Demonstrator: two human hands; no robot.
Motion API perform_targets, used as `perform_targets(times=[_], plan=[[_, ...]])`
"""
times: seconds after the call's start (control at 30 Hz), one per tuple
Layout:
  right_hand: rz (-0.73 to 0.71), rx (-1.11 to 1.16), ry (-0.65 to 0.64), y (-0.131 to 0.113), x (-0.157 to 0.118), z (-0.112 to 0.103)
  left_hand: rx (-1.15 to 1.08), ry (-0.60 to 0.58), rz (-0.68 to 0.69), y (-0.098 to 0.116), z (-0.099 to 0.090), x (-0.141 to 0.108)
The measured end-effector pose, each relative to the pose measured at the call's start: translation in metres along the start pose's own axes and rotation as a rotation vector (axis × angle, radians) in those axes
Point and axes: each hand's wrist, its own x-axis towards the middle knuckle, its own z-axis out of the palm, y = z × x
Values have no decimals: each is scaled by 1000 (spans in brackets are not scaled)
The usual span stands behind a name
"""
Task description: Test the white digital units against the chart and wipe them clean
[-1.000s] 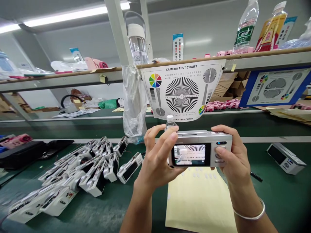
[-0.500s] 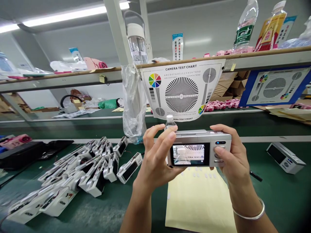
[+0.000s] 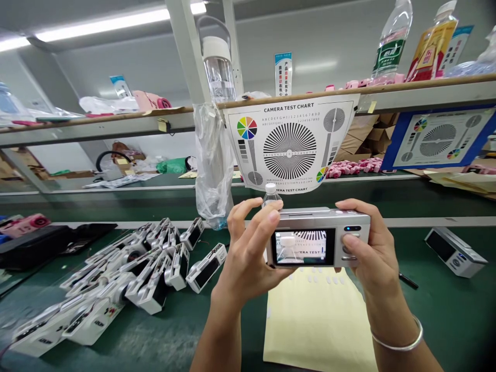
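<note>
A silver digital camera (image 3: 318, 219) is held up level between both hands, its lit screen (image 3: 304, 247) facing me. My left hand (image 3: 248, 248) grips its left end, fingers at the top and thumb below. My right hand (image 3: 372, 248) closes round the right end, with the thumb on the back buttons and the index finger on the top edge. Part of a camera test chart (image 3: 290, 150) shows on the screen; the chart itself hangs from the shelf beyond. Just behind the camera stands a small bottle with a white cap (image 3: 270, 189), mostly hidden.
Several white cameras (image 3: 151, 279) lie piled on the green table at left. Another camera (image 3: 455, 251) sits at right, near a black pen (image 3: 408, 280). Yellow paper (image 3: 318, 320) lies under my hands. A plastic bag (image 3: 213, 165) hangs from the shelf (image 3: 174, 121).
The picture on the camera's screen has changed: the chart appears there slightly differently, with less of its lettering. Both hands and the camera stay almost still.
</note>
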Motion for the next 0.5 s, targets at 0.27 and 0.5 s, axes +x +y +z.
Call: perform_targets(times=[0.27, 0.5], plan=[[-24, 24, -87, 2, 3, -4, -5, 5, -6, -1, 0, 0], [-13, 71, -62, 1, 1, -4, -12, 5, -5, -2, -1, 0]])
